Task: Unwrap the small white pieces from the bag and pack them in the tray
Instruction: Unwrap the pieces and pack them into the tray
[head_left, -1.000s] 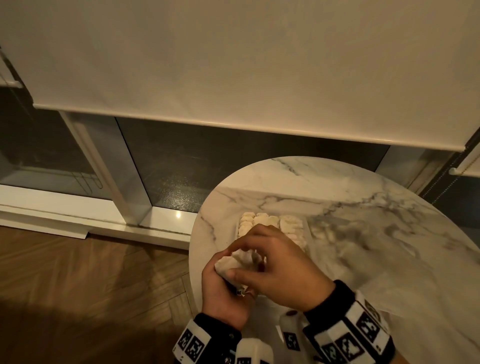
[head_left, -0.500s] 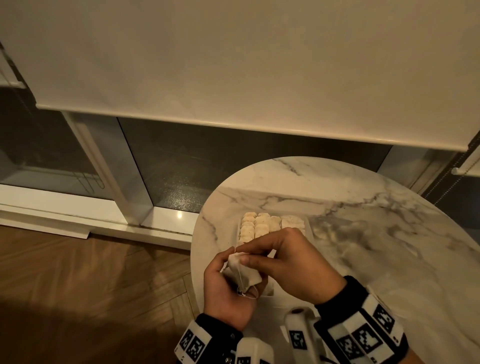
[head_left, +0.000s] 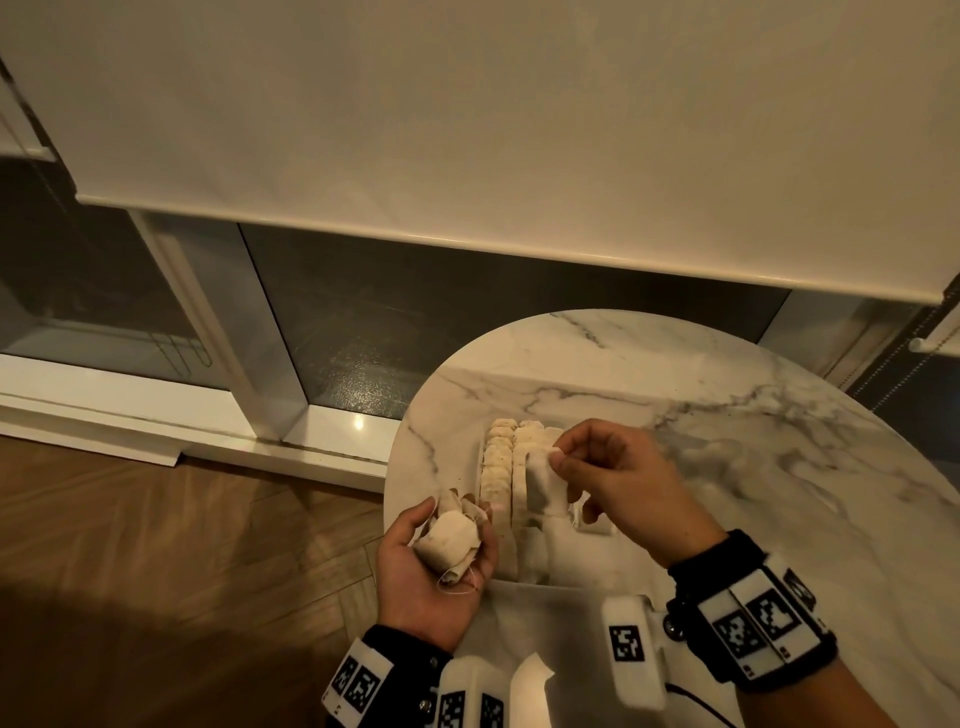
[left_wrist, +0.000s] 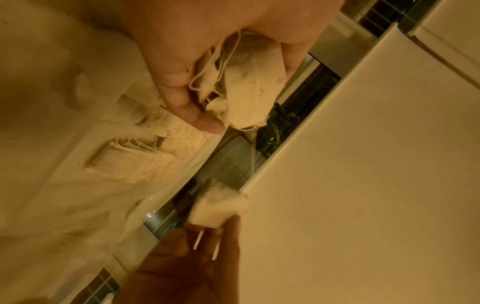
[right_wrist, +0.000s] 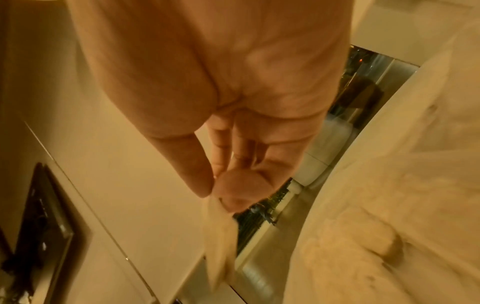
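Over one tray (head_left: 592, 527), two hands (head_left: 618, 480) each hold one white piece (head_left: 451, 540).

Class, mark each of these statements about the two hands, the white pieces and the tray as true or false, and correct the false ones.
1. The left hand holds a small white bundle with loose strings. True.
2. The right hand is empty. False: its thumb and finger pinch a white piece.
3. The tray already holds rows of pieces. True.
4. The tray sits on the wooden floor. False: it sits on the marble table.
5. Both hands grip one piece together. False: they are apart, each with its own.
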